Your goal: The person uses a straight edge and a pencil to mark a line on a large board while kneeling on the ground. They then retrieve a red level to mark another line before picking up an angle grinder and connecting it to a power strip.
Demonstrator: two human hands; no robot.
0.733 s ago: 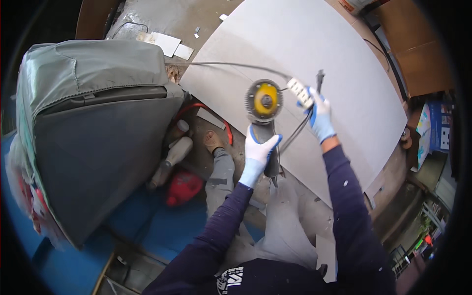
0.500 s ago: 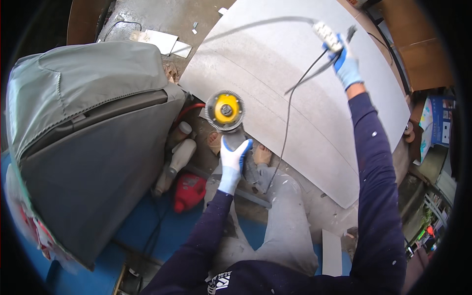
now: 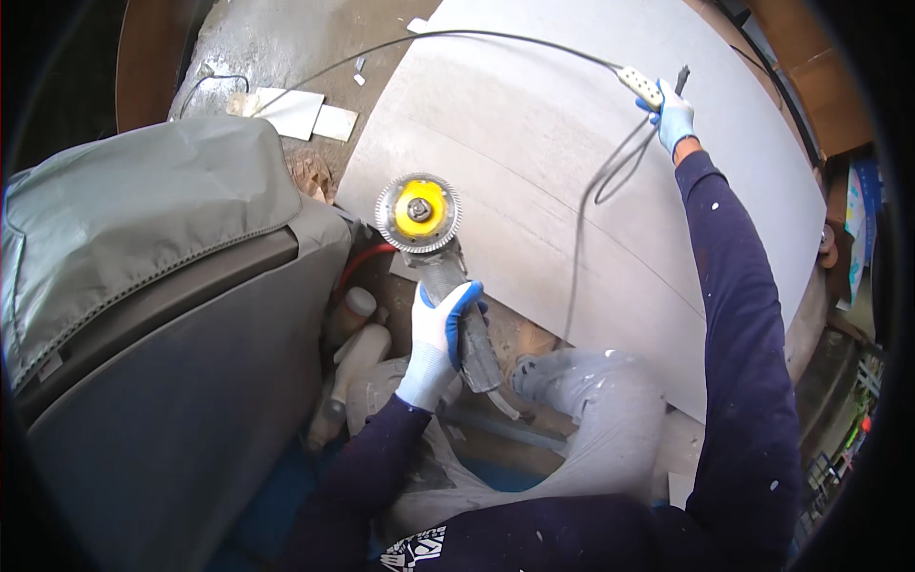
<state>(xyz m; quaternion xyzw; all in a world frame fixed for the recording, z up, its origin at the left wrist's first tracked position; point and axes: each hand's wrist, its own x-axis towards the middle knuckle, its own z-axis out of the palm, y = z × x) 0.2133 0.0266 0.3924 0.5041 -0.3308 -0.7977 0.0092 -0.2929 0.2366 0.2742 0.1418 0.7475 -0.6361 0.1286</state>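
My left hand (image 3: pixel 438 334), in a white and blue work glove, is closed round the grey body of an angle grinder (image 3: pixel 481 355). Its toothed cutting disc (image 3: pixel 419 212), yellow at the centre, faces up and points away from me. At the end of my stretched-out arm, my gloved right hand (image 3: pixel 675 119) grips a white power strip (image 3: pixel 639 86). A dark plug-like end (image 3: pixel 682 79) sticks up beside that hand; whether the fingers hold it too is unclear. Below the hand hangs a looped cord (image 3: pixel 624 167). The strip's dark cable (image 3: pixel 496 35) runs off to the far left.
A large pale sheet (image 3: pixel 534 143) lies beneath both hands' reach. On the left stands a bulky grey covered object (image 3: pixel 162 191). Bottles (image 3: pixel 360 357) and a red hose (image 3: pixel 367 255) are beside my legs. White offcuts (image 3: pixel 291 112) lie far left; cardboard (image 3: pixel 810 76) stands far right.
The grinder has tilted and shifted slightly left, showing more of its body. The power strip stays in my right hand, slightly lower, and its cord now hangs in a loop. My legs have shifted.
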